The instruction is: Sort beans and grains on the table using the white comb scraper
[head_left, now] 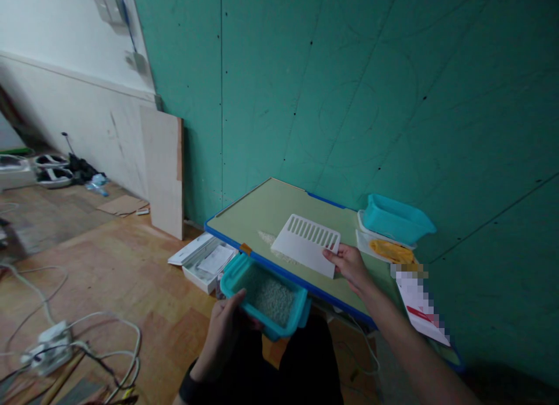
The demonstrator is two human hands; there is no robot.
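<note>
My left hand (227,323) grips the near-left rim of a teal plastic container (301,312), held just below the table's front edge. Whitish grains (275,300), rice-like in look, cover its bottom. In my right hand (348,266) is a flat white plastic panel (303,247) with a row of slots along its far side, thumb on top and the other fingers mostly hidden. The panel is tilted over the table (244,215), its lower left edge by a thin scatter of similar grains (267,239).
A second teal container (395,218) stands at the table's right back, near a yellow cloth-like item (391,250) and a printed sheet (421,312). Below the table's left side lies an open white box (205,265). Cables and a power strip (55,347) spread over the floor at left.
</note>
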